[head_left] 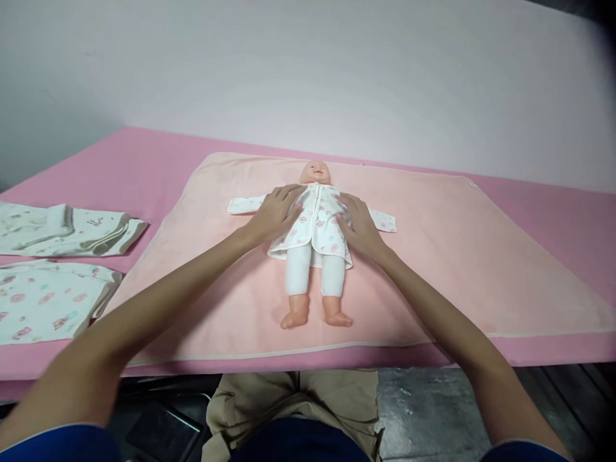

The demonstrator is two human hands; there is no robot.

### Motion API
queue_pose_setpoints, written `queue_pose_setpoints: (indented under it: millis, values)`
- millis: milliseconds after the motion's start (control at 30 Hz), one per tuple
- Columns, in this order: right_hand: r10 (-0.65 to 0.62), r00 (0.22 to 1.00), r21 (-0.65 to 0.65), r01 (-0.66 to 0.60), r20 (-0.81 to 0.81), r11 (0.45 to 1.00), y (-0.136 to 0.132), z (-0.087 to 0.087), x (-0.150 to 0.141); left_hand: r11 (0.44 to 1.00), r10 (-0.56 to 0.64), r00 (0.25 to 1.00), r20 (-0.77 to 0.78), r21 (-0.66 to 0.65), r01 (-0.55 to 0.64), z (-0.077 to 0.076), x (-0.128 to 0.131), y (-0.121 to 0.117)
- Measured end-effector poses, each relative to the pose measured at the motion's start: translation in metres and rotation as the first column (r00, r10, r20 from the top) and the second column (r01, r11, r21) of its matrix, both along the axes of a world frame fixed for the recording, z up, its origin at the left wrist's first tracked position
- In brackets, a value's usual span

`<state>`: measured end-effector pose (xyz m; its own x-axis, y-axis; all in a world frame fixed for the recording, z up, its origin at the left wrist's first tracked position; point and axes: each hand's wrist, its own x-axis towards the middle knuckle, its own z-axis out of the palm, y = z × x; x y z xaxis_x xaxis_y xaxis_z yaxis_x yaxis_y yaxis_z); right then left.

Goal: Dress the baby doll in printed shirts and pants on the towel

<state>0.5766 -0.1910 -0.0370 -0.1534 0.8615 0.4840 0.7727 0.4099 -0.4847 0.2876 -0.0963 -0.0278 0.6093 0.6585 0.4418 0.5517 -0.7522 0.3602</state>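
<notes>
A baby doll [316, 172] lies on its back on a light pink blanket [433, 256], head away from me, bare feet toward me. It wears a white jacket with pink prints [317, 221] and white leggings [315, 273]. My left hand [276, 208] rests flat on the jacket's left half, fingers stretched toward the doll's shoulder. My right hand [359, 221] lies flat on the jacket's right half, fingers extended. Neither hand holds anything.
The blanket covers a pink table [144, 160] set against a white wall. Two folded baby garments lie at the left: a cream one [62, 228] and a pink-printed one [48, 298]. The table's front edge runs just above my lap.
</notes>
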Motion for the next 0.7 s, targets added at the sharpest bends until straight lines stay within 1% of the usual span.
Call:
queue_pose_setpoints:
  millis: [67, 100, 133, 167, 200, 267, 333, 400, 500, 567, 633, 700]
  values:
    - [0.069, 0.998, -0.052, -0.069, -0.004, 0.996, -0.051, -0.007, 0.006, 1.0, -0.014, 1.0, -0.015, 0.002, 0.014, -0.01, -0.037, -0.028]
    - [0.087, 0.996, -0.084, -0.088, -0.017, 0.993, -0.073, -0.012, 0.008, 1.0, -0.01, 0.998, -0.06, -0.006, 0.01, -0.017, -0.052, -0.039]
    - [0.113, 0.993, -0.126, -0.114, -0.019, 0.985, -0.089, -0.019, 0.008, 1.0, 0.005, 0.994, -0.109, -0.016, -0.007, -0.024, -0.064, -0.047]
    - [0.105, 0.994, -0.144, -0.108, -0.032, 0.984, -0.1, -0.026, 0.005, 0.999, 0.039, 0.989, -0.145, -0.019, -0.042, -0.03, -0.072, -0.053]
    - [0.084, 0.995, -0.162, -0.091, -0.052, 0.983, -0.105, -0.034, 0.001, 0.997, 0.077, 0.982, -0.172, -0.015, -0.081, -0.035, -0.074, -0.057]
    - [-0.002, 0.993, -0.207, -0.023, -0.121, 0.978, -0.101, -0.044, -0.011, 0.989, 0.148, 0.971, -0.187, 0.006, -0.149, -0.04, -0.064, -0.059]
    - [-0.095, 0.979, -0.278, 0.042, -0.182, 0.96, -0.088, -0.045, -0.022, 0.986, 0.165, 0.965, -0.203, 0.031, -0.162, -0.038, -0.043, -0.06]
    - [-0.15, 0.966, -0.31, 0.079, -0.212, 0.948, -0.077, -0.037, -0.029, 0.988, 0.154, 0.961, -0.228, 0.045, -0.148, -0.031, -0.021, -0.065]
    - [-0.186, 0.961, -0.251, 0.132, -0.204, 0.959, -0.072, -0.018, -0.022, 0.981, 0.19, 0.958, -0.214, 0.09, -0.174, -0.021, -0.001, -0.074]
    - [-0.225, 0.963, -0.183, 0.196, -0.149, 0.963, -0.074, -0.01, -0.008, 0.976, 0.205, 0.959, -0.196, 0.119, -0.184, -0.017, 0.001, -0.079]
    - [-0.257, 0.964, -0.143, 0.246, -0.062, 0.959, -0.077, -0.009, 0.009, 0.978, 0.187, 0.96, -0.21, 0.128, -0.162, -0.015, -0.005, -0.082]
    - [-0.236, 0.972, -0.175, 0.235, 0.013, 0.956, -0.082, -0.013, 0.025, 0.986, 0.142, 0.959, -0.246, 0.121, -0.115, -0.017, -0.015, -0.083]
